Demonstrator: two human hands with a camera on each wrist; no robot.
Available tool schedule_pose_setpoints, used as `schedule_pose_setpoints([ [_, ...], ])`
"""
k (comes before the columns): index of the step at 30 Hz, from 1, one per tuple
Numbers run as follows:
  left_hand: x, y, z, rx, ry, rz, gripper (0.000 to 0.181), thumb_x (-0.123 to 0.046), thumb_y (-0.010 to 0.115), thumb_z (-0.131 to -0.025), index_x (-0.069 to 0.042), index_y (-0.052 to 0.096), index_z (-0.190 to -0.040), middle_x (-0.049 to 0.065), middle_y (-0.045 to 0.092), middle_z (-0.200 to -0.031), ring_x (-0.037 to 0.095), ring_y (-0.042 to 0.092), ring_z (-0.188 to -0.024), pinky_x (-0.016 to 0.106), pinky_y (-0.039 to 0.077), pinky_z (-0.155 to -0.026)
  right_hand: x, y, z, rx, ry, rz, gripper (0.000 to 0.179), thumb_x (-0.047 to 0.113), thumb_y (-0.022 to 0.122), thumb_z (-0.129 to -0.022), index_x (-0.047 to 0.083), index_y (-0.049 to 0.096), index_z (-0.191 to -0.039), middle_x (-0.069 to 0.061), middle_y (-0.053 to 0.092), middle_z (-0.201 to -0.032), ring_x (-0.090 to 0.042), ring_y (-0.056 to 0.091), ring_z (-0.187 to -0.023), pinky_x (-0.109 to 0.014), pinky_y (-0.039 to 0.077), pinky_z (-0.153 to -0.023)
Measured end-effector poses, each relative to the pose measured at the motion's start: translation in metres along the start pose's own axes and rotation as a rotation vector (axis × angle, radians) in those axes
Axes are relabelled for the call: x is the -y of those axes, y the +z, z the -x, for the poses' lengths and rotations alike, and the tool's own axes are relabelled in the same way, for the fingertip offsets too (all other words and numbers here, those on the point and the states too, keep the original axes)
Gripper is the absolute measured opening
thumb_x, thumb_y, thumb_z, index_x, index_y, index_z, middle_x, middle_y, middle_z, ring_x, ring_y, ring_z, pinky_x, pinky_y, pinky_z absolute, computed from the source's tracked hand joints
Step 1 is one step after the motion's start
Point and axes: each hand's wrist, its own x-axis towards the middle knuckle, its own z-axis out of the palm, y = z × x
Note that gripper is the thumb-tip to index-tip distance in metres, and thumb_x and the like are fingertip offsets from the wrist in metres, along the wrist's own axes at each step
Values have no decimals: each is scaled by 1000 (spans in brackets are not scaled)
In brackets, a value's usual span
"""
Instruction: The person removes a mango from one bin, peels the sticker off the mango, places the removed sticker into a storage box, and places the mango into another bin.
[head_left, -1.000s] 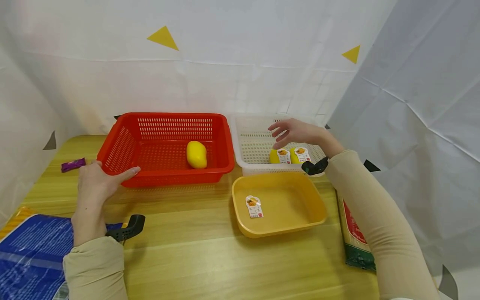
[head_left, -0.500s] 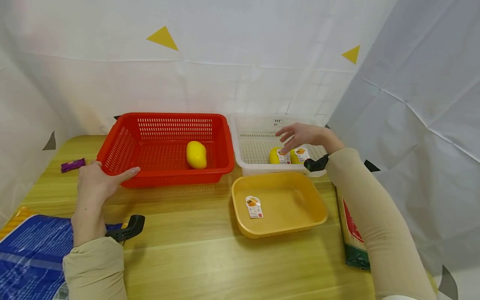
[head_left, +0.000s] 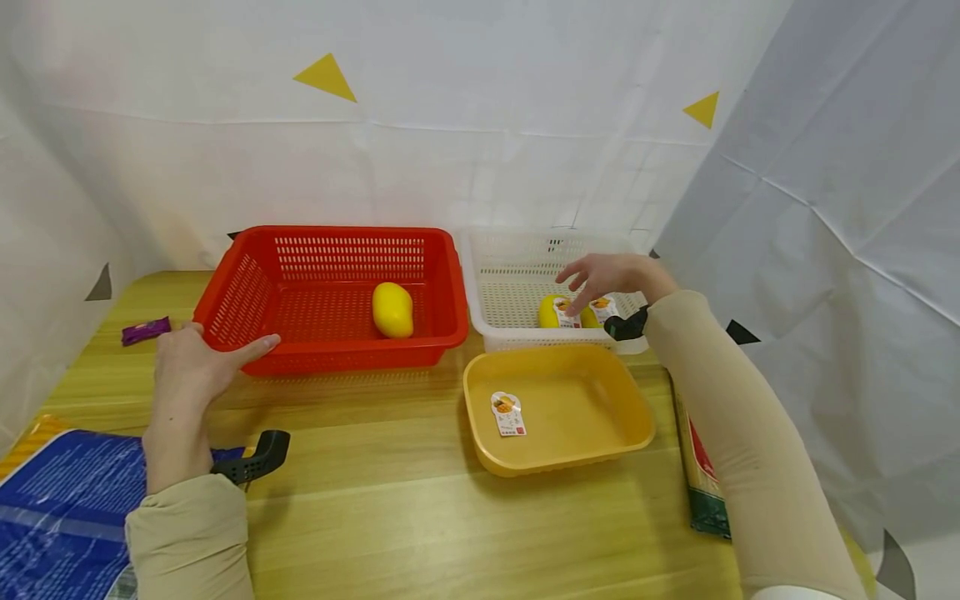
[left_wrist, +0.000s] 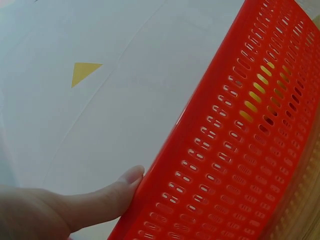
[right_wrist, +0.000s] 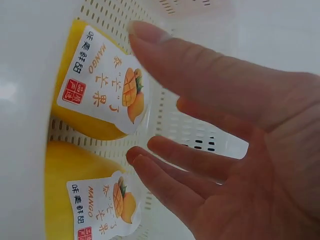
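R hand (head_left: 609, 277), fingers apart, now nearer 2 labelled mangoes (right_wrist: 92, 85), 5 o'clock in wht basket (head_left: 513, 296), vs 1 s ago. L hand (head_left: 193, 362) grips red basket (head_left: 352, 347) at 8 o'clock, unchgd.

logged from my remote seat, on the table (head_left: 375, 517), i list: left basket (head_left: 337, 354), one fruit (head_left: 393, 310) inside, toward its right end. right basket (head_left: 510, 296), just beside: two mangoes (head_left: 549, 311), side by side near its front wall. tub (head_left: 577, 408), before the right basket: one label (head_left: 508, 414) inside, toward its left. small packet (head_left: 146, 331), left of the left basket. large bag (head_left: 67, 500), before the packet. second bag (head_left: 707, 500), right of the tub.
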Motion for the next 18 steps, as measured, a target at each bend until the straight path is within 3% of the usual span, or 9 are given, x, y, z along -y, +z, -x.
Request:
schedule_pose_setpoints([
  [6,0,-1,1,-7,7,1,98,-62,67,-86,18,38,-134,35,47,-124,46,49,-106,36,48,-66,3,0,-6,40,47,64,84,24,79,-88,7,31,-155,-30,29,-157,-48,34,-141,-62,33,-114],
  [18,1,0,0,6,-3,12,101,-65,67,-84,18,38,-135,34,47,-124,45,49,-106,37,48,-68,7,3,-16,93,127,81,87,23,83,-83,12,34,-155,-28,35,-154,-44,41,-137,-59,35,-113],
])
